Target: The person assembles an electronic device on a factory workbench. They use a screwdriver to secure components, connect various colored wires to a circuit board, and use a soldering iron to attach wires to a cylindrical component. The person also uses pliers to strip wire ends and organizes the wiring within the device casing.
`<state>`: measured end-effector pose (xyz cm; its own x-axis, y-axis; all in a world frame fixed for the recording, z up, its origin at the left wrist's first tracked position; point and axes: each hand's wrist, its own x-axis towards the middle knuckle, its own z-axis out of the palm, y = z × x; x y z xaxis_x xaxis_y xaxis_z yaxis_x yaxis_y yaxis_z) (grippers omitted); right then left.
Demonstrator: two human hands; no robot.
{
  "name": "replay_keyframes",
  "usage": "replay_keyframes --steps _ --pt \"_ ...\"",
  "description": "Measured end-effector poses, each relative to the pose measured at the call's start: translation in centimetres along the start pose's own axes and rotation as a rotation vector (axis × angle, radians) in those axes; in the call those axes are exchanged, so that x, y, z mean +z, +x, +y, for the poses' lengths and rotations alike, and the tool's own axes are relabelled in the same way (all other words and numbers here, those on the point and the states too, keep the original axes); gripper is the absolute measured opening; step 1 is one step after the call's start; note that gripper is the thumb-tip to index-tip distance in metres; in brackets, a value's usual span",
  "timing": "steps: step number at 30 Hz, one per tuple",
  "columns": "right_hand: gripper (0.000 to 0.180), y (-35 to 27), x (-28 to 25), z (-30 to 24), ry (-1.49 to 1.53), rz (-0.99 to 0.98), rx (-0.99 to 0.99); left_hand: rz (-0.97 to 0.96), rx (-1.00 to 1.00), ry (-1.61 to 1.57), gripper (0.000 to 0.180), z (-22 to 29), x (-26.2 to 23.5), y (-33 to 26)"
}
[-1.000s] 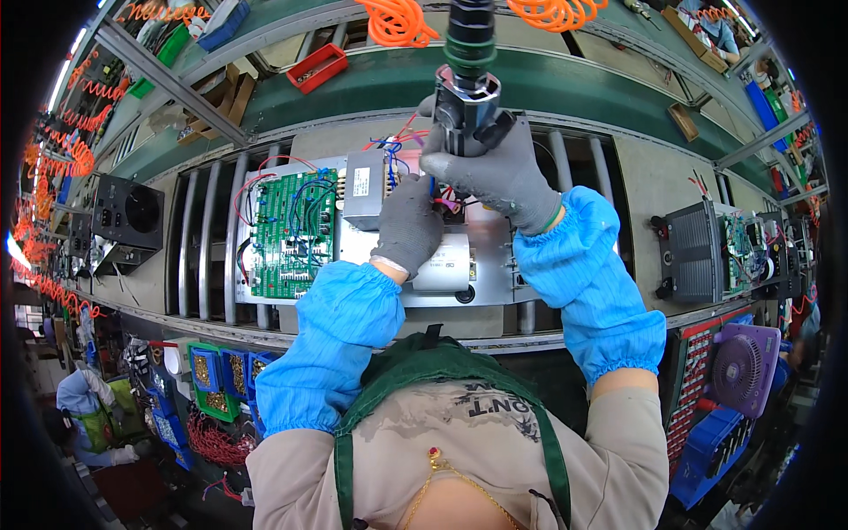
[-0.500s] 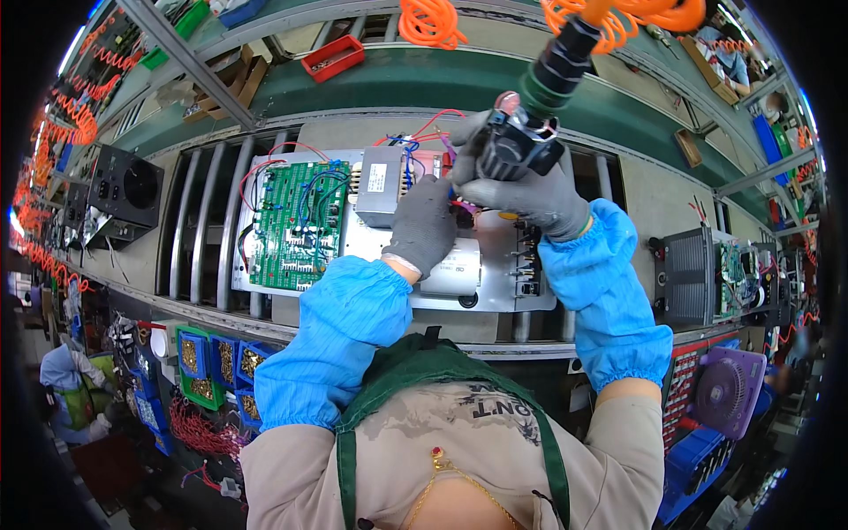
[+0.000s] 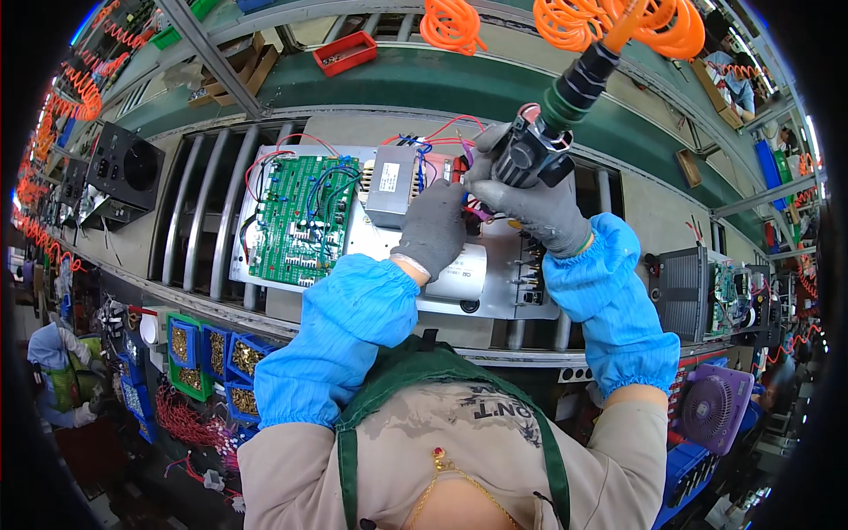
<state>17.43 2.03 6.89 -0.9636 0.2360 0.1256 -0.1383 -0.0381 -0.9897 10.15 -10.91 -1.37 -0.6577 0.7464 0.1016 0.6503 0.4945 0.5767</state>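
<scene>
Across the rollers lies a silvery metal plate [image 3: 505, 256] carrying a green circuit board [image 3: 296, 221], a grey boxy transformer [image 3: 389, 187] and a white cylinder [image 3: 461, 276]. My right hand [image 3: 541, 215], in a grey glove, is wrapped round a black air screwdriver [image 3: 523, 161], which hangs over the plate right of the transformer. The tool's tip is hidden. Beside the transformer, my gloved left hand [image 3: 435, 231] has its fingers drawn together among coloured wires [image 3: 478, 208]; what they pinch is hidden. A small red part [image 3: 459, 168] shows just beyond its fingertips.
An orange coiled hose [image 3: 625, 26] runs down to the screwdriver. A black speaker-like box [image 3: 128, 172] stands at left and a finned unit [image 3: 685, 296] at right. Beyond the rollers is a red bin [image 3: 345, 54]. Blue bins [image 3: 244, 355] of small metal parts sit lower left.
The whole view has shifted slightly. My hands and the screwdriver keep nearly the same place over the plate, with the driver leaning a little further right.
</scene>
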Motion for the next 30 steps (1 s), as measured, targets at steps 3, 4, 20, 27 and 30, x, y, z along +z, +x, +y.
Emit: replay_keyframes --steps 3,4,20,27,30 --pt "0.05 -0.1 -0.6 0.4 0.048 -0.014 0.0 -0.029 -0.001 -0.007 0.026 0.2 -0.3 0.2" --pt "0.05 0.0 -0.4 -0.2 0.036 -0.004 -0.005 -0.043 -0.006 -0.015 0.029 0.2 -0.5 0.2" --pt "0.048 3.9 4.7 -2.3 -0.052 0.044 -0.142 0.114 0.051 -0.47 0.035 -5.7 0.6 -8.6" --pt "0.048 4.5 5.2 -0.2 0.156 0.104 -0.089 0.083 0.054 -0.448 0.029 -5.7 0.6 -7.8" --pt "0.048 4.5 5.1 0.5 0.139 0.059 -0.107 0.073 0.054 -0.458 0.028 -5.8 0.4 -7.6"
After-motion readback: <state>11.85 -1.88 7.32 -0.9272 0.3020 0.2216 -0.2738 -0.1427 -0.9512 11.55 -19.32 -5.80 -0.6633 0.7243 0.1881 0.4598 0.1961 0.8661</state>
